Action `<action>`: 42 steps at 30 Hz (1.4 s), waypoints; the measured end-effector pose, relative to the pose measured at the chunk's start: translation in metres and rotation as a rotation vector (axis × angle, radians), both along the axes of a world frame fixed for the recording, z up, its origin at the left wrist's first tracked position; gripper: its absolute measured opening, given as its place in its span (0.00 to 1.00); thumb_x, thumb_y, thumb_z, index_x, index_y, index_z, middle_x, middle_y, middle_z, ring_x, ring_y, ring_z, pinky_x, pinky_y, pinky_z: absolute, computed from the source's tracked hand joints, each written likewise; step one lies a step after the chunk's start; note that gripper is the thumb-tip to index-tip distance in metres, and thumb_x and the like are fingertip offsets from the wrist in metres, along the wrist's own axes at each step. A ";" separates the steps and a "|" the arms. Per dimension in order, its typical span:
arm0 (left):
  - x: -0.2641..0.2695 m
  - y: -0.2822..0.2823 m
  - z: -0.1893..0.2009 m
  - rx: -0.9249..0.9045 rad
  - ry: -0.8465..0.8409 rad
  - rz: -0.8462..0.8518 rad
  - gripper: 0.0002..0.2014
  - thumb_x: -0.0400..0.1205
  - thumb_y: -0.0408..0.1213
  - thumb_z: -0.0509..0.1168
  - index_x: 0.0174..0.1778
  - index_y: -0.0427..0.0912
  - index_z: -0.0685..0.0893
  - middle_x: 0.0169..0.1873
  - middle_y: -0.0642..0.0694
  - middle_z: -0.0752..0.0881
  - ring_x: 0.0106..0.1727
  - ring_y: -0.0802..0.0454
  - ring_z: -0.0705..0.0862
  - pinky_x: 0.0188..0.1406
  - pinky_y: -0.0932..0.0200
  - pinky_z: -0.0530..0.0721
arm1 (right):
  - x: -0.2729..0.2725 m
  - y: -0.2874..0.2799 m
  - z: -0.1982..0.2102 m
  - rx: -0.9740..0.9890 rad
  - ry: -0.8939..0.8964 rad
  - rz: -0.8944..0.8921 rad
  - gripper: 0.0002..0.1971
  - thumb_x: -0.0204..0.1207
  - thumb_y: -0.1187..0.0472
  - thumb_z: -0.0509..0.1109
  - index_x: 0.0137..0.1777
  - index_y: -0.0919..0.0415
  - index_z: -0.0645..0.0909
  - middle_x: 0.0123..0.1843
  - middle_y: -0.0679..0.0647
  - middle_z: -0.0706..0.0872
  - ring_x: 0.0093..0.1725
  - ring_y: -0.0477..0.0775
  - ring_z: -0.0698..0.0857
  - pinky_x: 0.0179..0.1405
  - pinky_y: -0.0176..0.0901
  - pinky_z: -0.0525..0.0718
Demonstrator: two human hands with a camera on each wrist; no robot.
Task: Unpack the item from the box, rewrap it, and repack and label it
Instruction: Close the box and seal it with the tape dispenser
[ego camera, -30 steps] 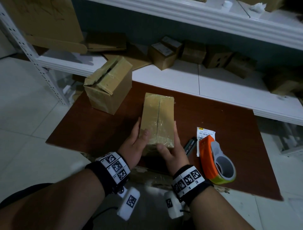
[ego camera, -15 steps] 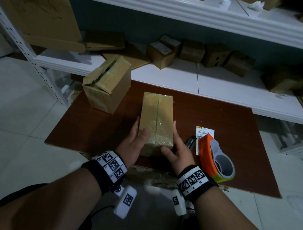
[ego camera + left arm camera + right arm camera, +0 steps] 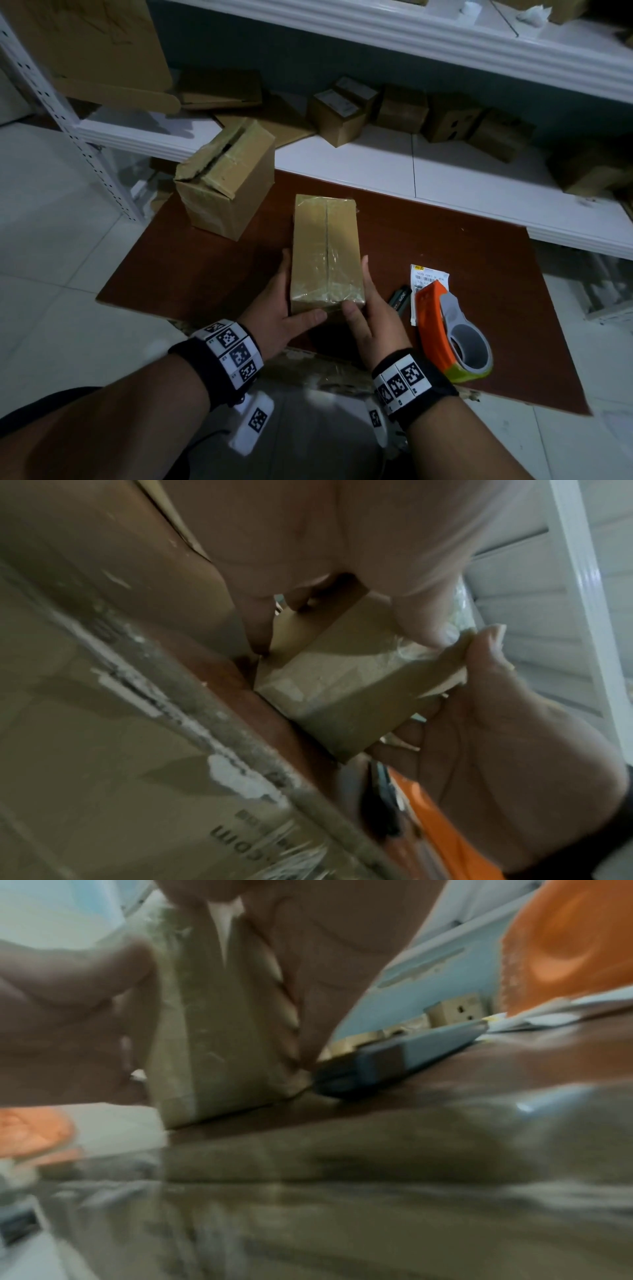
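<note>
A cardboard box sealed with clear tape lies lengthwise in the middle of the brown table. My left hand holds its near left corner, fingers along the side and thumb across the near end face. My right hand mirrors this at the near right corner. In the left wrist view the box sits between both hands on the table edge. The right wrist view shows the box's end blurred. A white shipping label lies to the right.
An orange tape dispenser stands at the right, with a dark box cutter between it and the box. A larger box with loose flaps stands at the table's back left. Several small boxes sit on the white shelf behind.
Both thumbs have slid off the box's top down onto its near end face. The box has stayed in place on the table.
</note>
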State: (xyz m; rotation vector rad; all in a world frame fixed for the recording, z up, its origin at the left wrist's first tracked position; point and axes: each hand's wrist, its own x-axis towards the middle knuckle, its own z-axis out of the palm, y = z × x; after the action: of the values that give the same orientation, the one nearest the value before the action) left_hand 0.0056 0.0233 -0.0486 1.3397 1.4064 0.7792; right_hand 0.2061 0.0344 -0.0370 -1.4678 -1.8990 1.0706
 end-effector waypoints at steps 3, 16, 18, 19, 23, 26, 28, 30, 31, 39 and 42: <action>0.003 -0.003 0.010 -0.010 -0.092 0.009 0.65 0.62 0.67 0.79 0.87 0.64 0.42 0.74 0.63 0.76 0.73 0.65 0.76 0.73 0.55 0.75 | -0.011 -0.003 0.001 0.019 0.188 -0.147 0.45 0.72 0.23 0.54 0.86 0.46 0.61 0.73 0.26 0.74 0.69 0.22 0.74 0.70 0.32 0.74; 0.023 -0.004 0.017 0.014 -0.229 0.244 0.31 0.78 0.58 0.60 0.81 0.65 0.67 0.61 0.63 0.85 0.56 0.72 0.84 0.55 0.65 0.77 | -0.040 0.000 0.011 -0.030 0.193 -0.375 0.18 0.85 0.43 0.61 0.73 0.43 0.78 0.54 0.39 0.89 0.53 0.35 0.86 0.52 0.36 0.84; 0.024 -0.003 0.018 0.008 -0.220 0.259 0.35 0.77 0.59 0.59 0.83 0.62 0.64 0.61 0.65 0.83 0.55 0.75 0.82 0.51 0.71 0.74 | -0.040 -0.001 0.009 -0.026 0.220 -0.407 0.20 0.87 0.44 0.58 0.75 0.44 0.77 0.58 0.43 0.90 0.57 0.39 0.87 0.59 0.45 0.86; 0.024 -0.003 0.017 0.005 -0.217 0.261 0.35 0.77 0.60 0.59 0.84 0.62 0.64 0.62 0.64 0.83 0.55 0.75 0.82 0.50 0.73 0.73 | -0.041 -0.002 0.009 -0.026 0.227 -0.420 0.20 0.87 0.44 0.57 0.76 0.44 0.77 0.59 0.43 0.89 0.58 0.40 0.87 0.62 0.47 0.86; 0.023 -0.004 0.013 -0.006 -0.211 0.254 0.38 0.77 0.61 0.59 0.86 0.61 0.61 0.69 0.56 0.82 0.64 0.64 0.82 0.57 0.67 0.74 | -0.044 -0.003 0.009 -0.040 0.310 -0.474 0.21 0.88 0.46 0.55 0.75 0.49 0.79 0.63 0.46 0.89 0.62 0.42 0.86 0.68 0.52 0.84; 0.022 -0.005 0.013 -0.009 -0.196 0.237 0.38 0.78 0.62 0.58 0.86 0.61 0.59 0.70 0.56 0.81 0.65 0.63 0.81 0.59 0.64 0.74 | -0.048 -0.005 0.008 -0.094 0.425 -0.507 0.29 0.79 0.36 0.55 0.73 0.48 0.80 0.64 0.49 0.90 0.65 0.48 0.87 0.69 0.59 0.84; 0.021 -0.006 0.016 -0.002 -0.191 0.220 0.37 0.78 0.62 0.57 0.86 0.61 0.59 0.69 0.59 0.81 0.63 0.70 0.80 0.56 0.70 0.72 | -0.048 -0.005 0.005 -0.110 0.470 -0.518 0.31 0.77 0.33 0.56 0.73 0.47 0.81 0.64 0.50 0.90 0.66 0.49 0.87 0.70 0.60 0.83; 0.019 -0.006 0.017 -0.004 -0.183 0.200 0.37 0.78 0.63 0.56 0.86 0.62 0.58 0.67 0.63 0.80 0.60 0.75 0.78 0.53 0.75 0.70 | -0.047 -0.006 0.004 -0.097 0.486 -0.515 0.32 0.77 0.32 0.56 0.73 0.49 0.81 0.65 0.50 0.89 0.67 0.49 0.86 0.71 0.60 0.81; 0.018 -0.006 0.017 -0.004 -0.172 0.189 0.38 0.78 0.65 0.55 0.86 0.63 0.56 0.68 0.64 0.80 0.61 0.74 0.78 0.54 0.74 0.70 | -0.046 -0.006 0.001 -0.089 0.498 -0.505 0.33 0.77 0.30 0.55 0.74 0.49 0.80 0.67 0.50 0.88 0.69 0.49 0.84 0.73 0.60 0.80; 0.019 -0.006 0.014 -0.024 -0.121 0.184 0.44 0.77 0.68 0.54 0.88 0.61 0.48 0.74 0.56 0.75 0.69 0.58 0.77 0.56 0.72 0.70 | -0.040 -0.005 -0.003 -0.188 0.686 -0.420 0.27 0.85 0.45 0.59 0.80 0.53 0.73 0.73 0.51 0.84 0.73 0.47 0.81 0.76 0.45 0.76; 0.019 -0.006 0.015 -0.031 -0.110 0.187 0.44 0.76 0.68 0.52 0.88 0.61 0.47 0.72 0.58 0.74 0.66 0.60 0.75 0.50 0.77 0.65 | -0.036 -0.003 -0.002 -0.213 0.687 -0.410 0.21 0.87 0.49 0.60 0.77 0.52 0.76 0.64 0.41 0.87 0.66 0.38 0.85 0.60 0.27 0.81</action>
State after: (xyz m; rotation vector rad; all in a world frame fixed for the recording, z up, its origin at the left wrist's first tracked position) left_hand 0.0244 0.0171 -0.0335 1.1350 1.4640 0.9358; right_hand 0.1696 0.0312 -0.0387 -1.2847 -0.9884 1.3683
